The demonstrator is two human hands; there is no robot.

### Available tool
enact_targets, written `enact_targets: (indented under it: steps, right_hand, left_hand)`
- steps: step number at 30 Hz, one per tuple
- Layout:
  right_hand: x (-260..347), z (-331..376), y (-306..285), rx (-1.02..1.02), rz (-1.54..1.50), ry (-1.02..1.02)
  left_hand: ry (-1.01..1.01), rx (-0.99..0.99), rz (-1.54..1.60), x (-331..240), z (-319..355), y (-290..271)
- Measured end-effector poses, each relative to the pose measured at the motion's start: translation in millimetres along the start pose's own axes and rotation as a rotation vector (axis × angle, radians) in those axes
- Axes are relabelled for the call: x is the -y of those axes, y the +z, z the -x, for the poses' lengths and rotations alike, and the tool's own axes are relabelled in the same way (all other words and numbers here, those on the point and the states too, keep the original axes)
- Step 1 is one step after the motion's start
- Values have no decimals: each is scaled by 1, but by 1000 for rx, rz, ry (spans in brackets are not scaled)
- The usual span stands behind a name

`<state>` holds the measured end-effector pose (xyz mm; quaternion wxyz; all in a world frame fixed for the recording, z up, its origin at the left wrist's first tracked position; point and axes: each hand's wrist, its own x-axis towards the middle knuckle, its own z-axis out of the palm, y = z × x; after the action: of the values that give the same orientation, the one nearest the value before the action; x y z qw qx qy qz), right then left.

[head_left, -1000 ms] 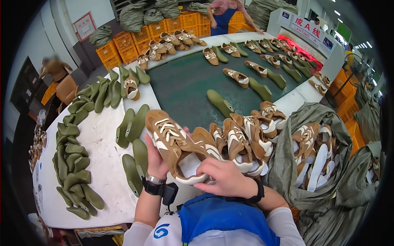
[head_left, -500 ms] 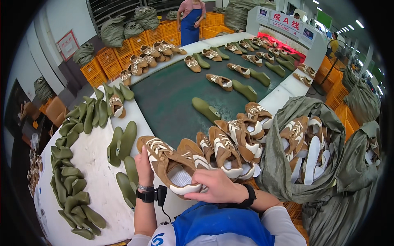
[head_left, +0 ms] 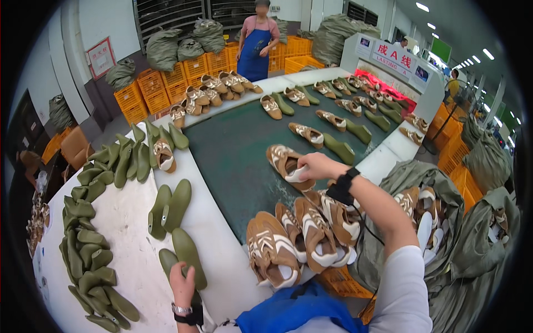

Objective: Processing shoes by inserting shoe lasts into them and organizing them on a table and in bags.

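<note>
Sneaker (head_left: 281,159) moved far; right hand (head_left: 321,165) gripping its heel, I'm seemingly placing it.
Left hand (head_left: 182,281) is meeting shoe last (head_left: 167,258), closure unclear; likely needing grasp.

On the bench (head_left: 214,241), a mass of lasts (head_left: 83,238) runs along the left. To its right, nearer the middle, the left hand (head_left: 183,283) touches a last (head_left: 169,261) that lies beside another. A belt (head_left: 222,161) stretches beyond, carrying shoes and lasts toward its far right end. The right hand (head_left: 322,166) has a shoe (head_left: 276,156) at the belt's near right part. Before that shoe, more shoes (head_left: 315,227) stand side by side; right of them, an open sack (head_left: 413,172) holds others. Behind the belt, shoes (head_left: 214,86) line the far edge, with crates (head_left: 150,83) behind.
</note>
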<state>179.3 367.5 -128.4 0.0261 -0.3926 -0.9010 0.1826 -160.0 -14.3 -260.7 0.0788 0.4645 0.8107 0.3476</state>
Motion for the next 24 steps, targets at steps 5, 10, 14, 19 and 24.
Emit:
enact_targets:
  steps: [5, 10, 14, 19, 24]
  right_hand:
    - [-32, -106, 53, 248, -110, 149]
    - [-66, -165, 104, -124, -54, 119]
    - [-55, -147, 68, -158, -38, -39]
    - [-24, -24, -2, -228, -114, -121]
    - [-37, 146, -6, -533, -407, 227]
  left_hand:
    - [-105, 102, -40, 35, 38, 25]
    - [-94, 104, -199, 12, 32, 27]
    - [-84, 28, -96, 33, 25, 41]
    - [-175, -41, 94, 52, 6, 60]
    - [-242, -54, 226, 56, 8, 65]
